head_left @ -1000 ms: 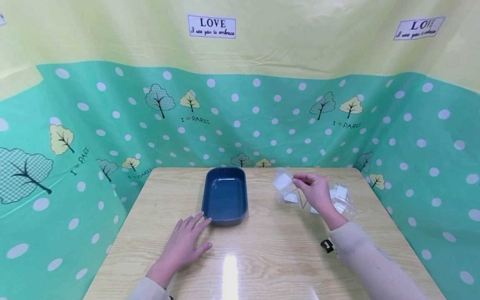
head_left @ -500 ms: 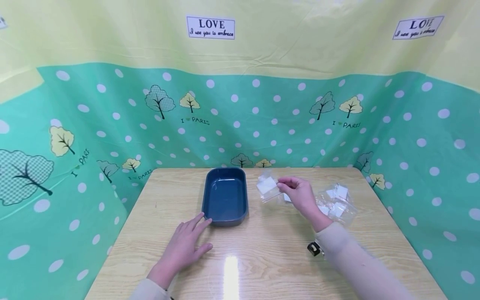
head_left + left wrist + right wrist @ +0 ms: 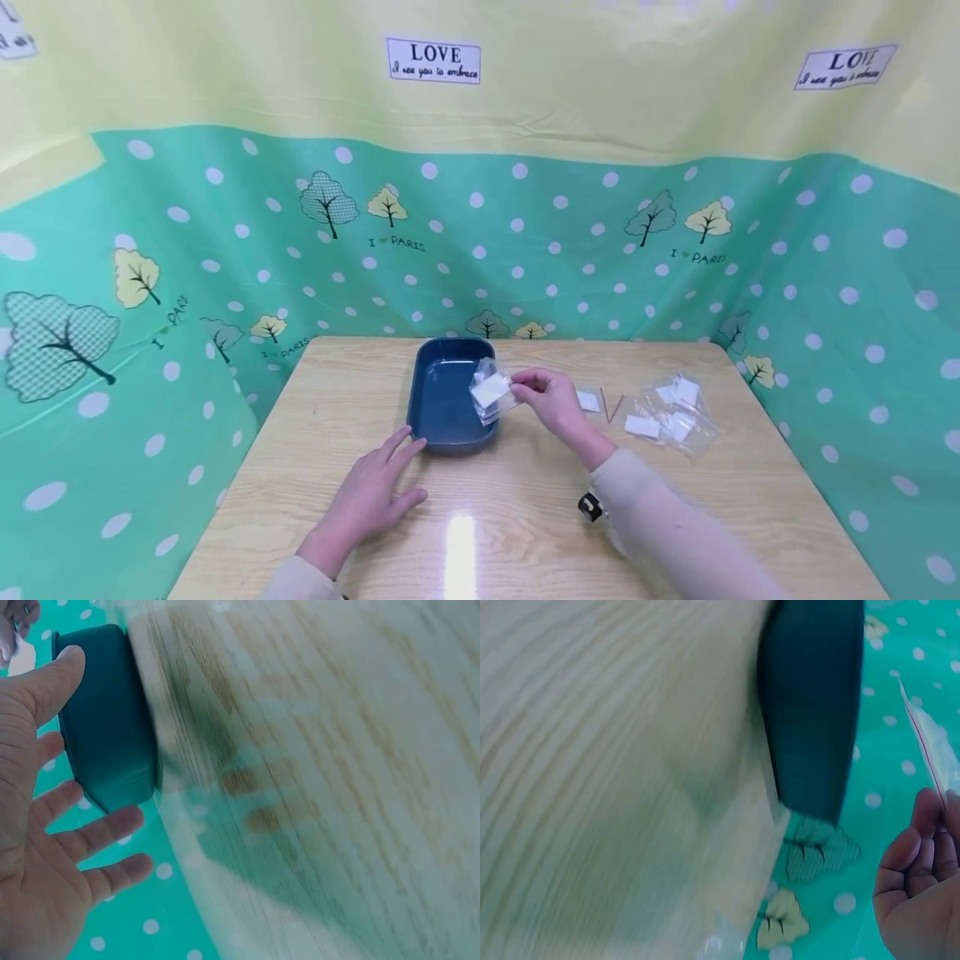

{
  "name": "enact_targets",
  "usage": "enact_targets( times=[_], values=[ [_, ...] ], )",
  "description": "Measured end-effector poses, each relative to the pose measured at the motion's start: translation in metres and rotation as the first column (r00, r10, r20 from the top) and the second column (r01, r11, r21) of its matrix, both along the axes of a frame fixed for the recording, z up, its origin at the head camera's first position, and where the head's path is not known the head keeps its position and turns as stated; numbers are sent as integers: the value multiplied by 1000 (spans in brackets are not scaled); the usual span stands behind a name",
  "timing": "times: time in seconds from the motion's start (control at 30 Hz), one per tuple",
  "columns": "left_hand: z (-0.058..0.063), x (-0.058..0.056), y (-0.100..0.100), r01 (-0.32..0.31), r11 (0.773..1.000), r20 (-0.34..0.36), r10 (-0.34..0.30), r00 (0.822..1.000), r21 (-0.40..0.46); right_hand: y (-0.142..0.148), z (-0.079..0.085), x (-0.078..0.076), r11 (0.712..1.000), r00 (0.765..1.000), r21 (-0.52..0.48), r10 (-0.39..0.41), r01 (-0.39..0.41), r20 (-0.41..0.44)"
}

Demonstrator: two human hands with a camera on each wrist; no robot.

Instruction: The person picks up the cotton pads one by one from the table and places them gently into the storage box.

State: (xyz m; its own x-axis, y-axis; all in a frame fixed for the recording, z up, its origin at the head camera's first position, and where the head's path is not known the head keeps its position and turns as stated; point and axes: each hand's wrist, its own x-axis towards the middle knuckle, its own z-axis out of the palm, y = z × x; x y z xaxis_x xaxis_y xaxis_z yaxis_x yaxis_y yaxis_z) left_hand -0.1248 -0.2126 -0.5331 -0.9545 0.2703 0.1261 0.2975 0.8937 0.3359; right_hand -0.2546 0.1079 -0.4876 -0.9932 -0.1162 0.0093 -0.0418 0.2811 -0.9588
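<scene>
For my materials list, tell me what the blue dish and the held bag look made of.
Dish: glazed ceramic or hard plastic, judging by its smooth, glossy inside. Bag: likely thin clear plastic, shiny; it looks see-through and creased.

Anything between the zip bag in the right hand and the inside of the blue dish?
Nothing visible. The right hand holds the zip bag above the right side of the blue dish; the left hand is at the near-left corner, off that path.
</scene>
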Motion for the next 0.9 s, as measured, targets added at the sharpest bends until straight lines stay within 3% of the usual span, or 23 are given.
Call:
enact_targets(
  times=[0.3, 0.5, 0.67, 0.9],
  values=[
    [2, 1, 5, -34, 999, 30, 33, 999, 43, -42, -15, 8, 990, 996, 118, 84, -80, -30],
    [3, 2, 9, -55, 996, 20, 53, 998, 68, -57, -20, 16, 975, 988, 198, 122, -101, -97],
    [2, 2, 14, -73, 995, 14, 72, 997, 65, -62, -21, 20, 971, 983, 218, 124, -93, -133],
    [3, 4, 20, -115, 988, 24, 114, 993, 101, -67, -18, 25, 975, 990, 215, 85, -59, -114]
  ],
)
